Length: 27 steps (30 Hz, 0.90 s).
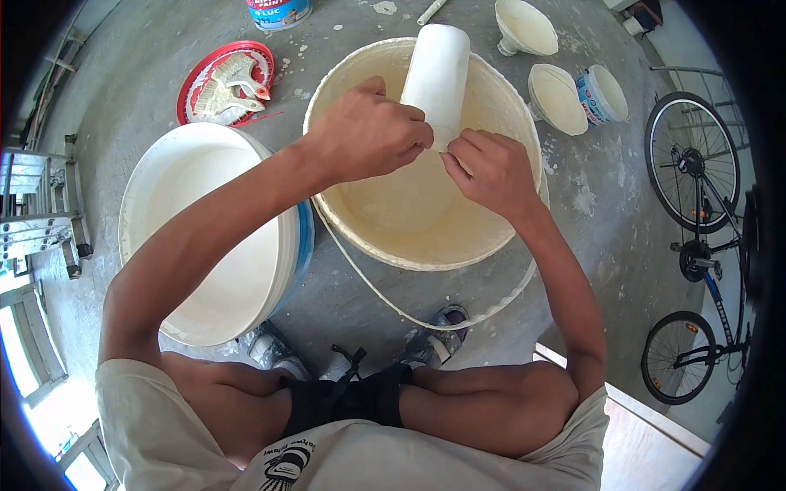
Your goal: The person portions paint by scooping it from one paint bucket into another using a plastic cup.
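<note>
Over a large cream-stained bucket [426, 263], a white cylindrical container or roll [438, 74] rests near the far rim, its lower end between my two hands. My left hand [372, 131] is curled, its fingers pressed together at that end. My right hand [491, 170] pinches at the same spot from the other side. Whether a thin film or edge is between my fingertips is too small to tell. Inside the bucket is a pale cream surface. The bucket's wire handle [368, 282] hangs down on the near side.
A white bucket [205, 237] stands at the left, touching distance from the large one. Behind are a red lid [190, 86] with stained gloves [229, 86], a paint can [280, 12] and small tubs [558, 100]. A bicycle [696, 254] is at the right, a ladder [41, 196] at the left.
</note>
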Motion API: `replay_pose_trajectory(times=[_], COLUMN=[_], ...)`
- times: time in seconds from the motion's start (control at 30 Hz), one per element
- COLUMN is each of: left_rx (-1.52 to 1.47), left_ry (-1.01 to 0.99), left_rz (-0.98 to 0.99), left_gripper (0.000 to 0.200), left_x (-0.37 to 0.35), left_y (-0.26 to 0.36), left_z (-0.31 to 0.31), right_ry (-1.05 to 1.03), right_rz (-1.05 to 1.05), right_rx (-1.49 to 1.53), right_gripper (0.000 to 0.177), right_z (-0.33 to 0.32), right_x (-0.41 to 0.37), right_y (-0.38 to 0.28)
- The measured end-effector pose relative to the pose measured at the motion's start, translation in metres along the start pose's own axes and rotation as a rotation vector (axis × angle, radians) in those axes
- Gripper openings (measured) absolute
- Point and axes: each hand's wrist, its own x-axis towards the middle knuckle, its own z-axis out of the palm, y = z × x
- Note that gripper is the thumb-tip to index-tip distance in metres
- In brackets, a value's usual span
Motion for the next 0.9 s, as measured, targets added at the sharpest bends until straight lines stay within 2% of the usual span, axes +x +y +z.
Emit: replay_pose_trajectory(times=[0.83, 0.9], left_rx=[0.016, 0.003], left_ry=[-0.028, -0.065], left_rz=[0.004, -0.004], left_gripper=[0.004, 0.009], left_x=[0.0002, 0.0012], left_y=[0.0017, 0.0026], left_z=[0.0001, -0.0024], right_ry=[0.014, 0.01], right_rz=[-0.011, -0.012], right_rx=[0.004, 0.001], right_gripper=[0.011, 0.012], right_z=[-0.0011, -0.001], right_x=[-0.0004, -0.0005], right_y=[-0.0016, -0.0012])
